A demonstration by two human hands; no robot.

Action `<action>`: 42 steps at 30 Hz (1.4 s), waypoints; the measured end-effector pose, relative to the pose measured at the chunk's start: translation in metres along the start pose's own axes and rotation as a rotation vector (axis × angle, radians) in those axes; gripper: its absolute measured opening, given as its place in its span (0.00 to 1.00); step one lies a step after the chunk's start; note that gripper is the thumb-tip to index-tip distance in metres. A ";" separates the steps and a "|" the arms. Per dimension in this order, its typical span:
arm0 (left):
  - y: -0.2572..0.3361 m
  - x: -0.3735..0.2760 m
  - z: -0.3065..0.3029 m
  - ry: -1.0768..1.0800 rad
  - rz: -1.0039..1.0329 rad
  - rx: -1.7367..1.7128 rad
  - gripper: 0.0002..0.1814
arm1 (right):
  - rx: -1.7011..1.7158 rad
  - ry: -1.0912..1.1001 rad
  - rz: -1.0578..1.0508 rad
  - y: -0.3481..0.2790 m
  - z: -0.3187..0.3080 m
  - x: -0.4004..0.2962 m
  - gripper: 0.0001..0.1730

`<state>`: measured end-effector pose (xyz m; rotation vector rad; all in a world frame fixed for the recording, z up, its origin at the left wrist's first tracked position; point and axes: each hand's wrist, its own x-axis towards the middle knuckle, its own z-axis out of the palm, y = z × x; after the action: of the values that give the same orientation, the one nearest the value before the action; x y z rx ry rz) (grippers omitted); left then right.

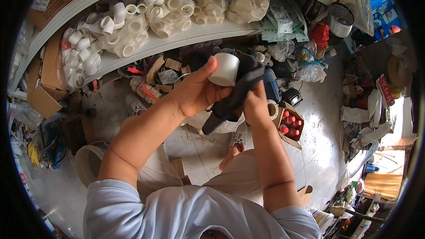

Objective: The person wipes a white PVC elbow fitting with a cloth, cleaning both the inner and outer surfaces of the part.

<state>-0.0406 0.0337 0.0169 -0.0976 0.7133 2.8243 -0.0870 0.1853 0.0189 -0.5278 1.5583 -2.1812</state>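
Note:
My left hand [196, 91] grips a white plastic pipe fitting [225, 69], thumb along its side and fingers beneath. The fitting's smooth outer wall faces me; whether its far end is closed I cannot tell. In my right hand [257, 108] is a dark cloth [229, 101], bunched and slightly blurred. Part of the cloth lies against or just beside the fitting, and one end hangs down between my forearms. Below the hands, a pale plastic bag [199, 121] on the floor is partly covered by them.
A shelf [186, 36] ahead carries several clear bags of white pipe fittings [172, 6]. On the floor are a valve with a red handle [146, 91], a blue case [272, 84] and a carton of red-capped bottles [292, 124]. A bucket [89, 162] stands at my left.

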 end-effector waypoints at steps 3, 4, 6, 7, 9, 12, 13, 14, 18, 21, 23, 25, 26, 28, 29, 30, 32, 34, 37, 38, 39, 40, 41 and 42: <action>0.002 -0.004 -0.002 -0.002 -0.057 0.061 0.23 | -0.088 0.013 -0.033 0.001 0.013 -0.001 0.17; 0.001 -0.005 -0.004 0.010 -0.076 0.064 0.23 | -0.067 0.031 0.025 0.001 0.009 0.000 0.14; 0.002 -0.011 0.000 0.007 -0.141 0.049 0.23 | 0.040 0.084 0.129 -0.002 -0.005 0.006 0.10; 0.002 -0.014 0.009 0.030 -0.133 0.001 0.24 | 0.127 0.122 0.172 -0.007 -0.009 0.010 0.11; 0.002 -0.010 0.012 -0.001 -0.105 -0.082 0.23 | 0.312 0.290 0.109 -0.014 -0.004 0.014 0.13; 0.007 0.000 -0.002 0.024 -0.009 -0.193 0.22 | 0.429 0.050 0.044 -0.023 -0.007 0.014 0.15; 0.009 0.002 -0.003 0.043 0.016 -0.193 0.22 | 0.330 -0.034 -0.074 -0.022 -0.014 0.016 0.16; 0.010 0.003 -0.004 0.062 0.043 -0.193 0.22 | 0.199 -0.014 -0.064 -0.024 -0.016 0.016 0.17; 0.007 0.007 -0.018 0.118 0.136 -0.165 0.22 | -0.267 -0.002 -0.159 -0.005 -0.024 0.003 0.24; -0.006 0.005 -0.011 0.236 0.126 -0.165 0.22 | 0.364 -0.094 0.174 -0.010 -0.011 -0.005 0.27; -0.017 0.007 -0.011 0.284 -0.011 -0.099 0.20 | 0.372 0.053 0.161 -0.012 -0.012 -0.006 0.25; -0.021 0.002 -0.008 0.230 -0.015 -0.120 0.19 | 0.389 0.093 0.157 -0.018 -0.004 -0.004 0.23; -0.023 0.005 -0.017 0.189 0.035 -0.115 0.19 | 0.288 0.017 0.125 -0.014 -0.009 -0.002 0.23; -0.022 0.005 -0.016 0.231 0.075 -0.085 0.19 | 0.314 0.120 0.132 -0.015 0.000 0.000 0.23; -0.019 0.007 -0.016 0.252 0.089 -0.069 0.18 | 0.326 0.178 0.134 -0.014 0.003 0.002 0.23; -0.013 0.005 -0.012 0.251 0.112 -0.043 0.18 | 0.422 0.085 0.193 -0.012 -0.006 0.002 0.24; -0.011 0.015 -0.024 0.203 0.148 0.006 0.15 | 0.278 0.068 0.127 -0.005 -0.016 0.005 0.24; -0.004 0.010 -0.024 0.195 0.168 0.042 0.16 | 0.104 0.072 0.093 0.002 -0.017 0.004 0.18; -0.015 0.001 -0.027 0.373 0.349 0.418 0.30 | -0.103 0.118 0.101 0.000 0.017 0.001 0.14; -0.016 0.002 -0.027 0.353 0.344 0.435 0.36 | -0.091 0.108 0.116 0.002 0.016 0.005 0.13; -0.018 0.002 -0.029 0.330 0.344 0.456 0.43 | -0.076 0.094 0.125 0.004 0.015 0.005 0.12; -0.022 0.003 -0.031 0.312 0.379 0.503 0.44 | -0.030 0.109 0.146 0.006 0.015 0.004 0.12; -0.025 0.003 -0.032 0.320 0.366 0.568 0.41 | 0.016 0.123 0.166 0.007 0.015 0.004 0.11; -0.027 -0.001 -0.032 0.331 0.351 0.634 0.38 | 0.065 0.136 0.190 0.008 0.015 0.002 0.11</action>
<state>-0.0331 0.0417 -0.0234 -0.3650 1.8177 2.7546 -0.0796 0.1697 0.0163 -0.2052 1.5312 -2.1511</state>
